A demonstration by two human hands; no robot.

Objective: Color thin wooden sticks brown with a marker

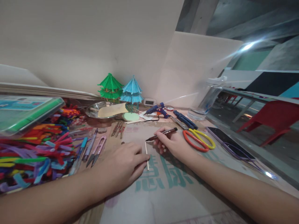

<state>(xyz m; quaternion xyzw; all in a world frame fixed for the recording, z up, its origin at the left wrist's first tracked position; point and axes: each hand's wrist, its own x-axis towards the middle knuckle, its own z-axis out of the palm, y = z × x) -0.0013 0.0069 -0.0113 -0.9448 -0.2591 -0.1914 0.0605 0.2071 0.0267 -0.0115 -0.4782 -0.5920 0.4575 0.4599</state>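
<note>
A thin pale wooden stick [146, 149] lies on the printed cardboard sheet [173, 199]. My left hand [127, 161] rests beside it, fingers bent together, index fingertip holding the stick down at its lower half. In my right hand [164, 141] is a dark marker pen [163, 133], gripped in a writing hold with its tip at the stick's far end. Whether the tip touches the wood I cannot tell. Small brown sticks [117, 129] lie beyond my left hand. Red-and-yellow-handled scissors [196, 140] lie right of my right hand.
Colourful pipe cleaners [37, 158] and a plastic case [28, 113] fill the left. Pens and pink snips [98, 151] lie nearby. At the back are a metal dish [93, 113], green [110, 84] and blue [132, 90] pagoda models, and a glue gun [158, 109]. A phone [229, 141] lies right.
</note>
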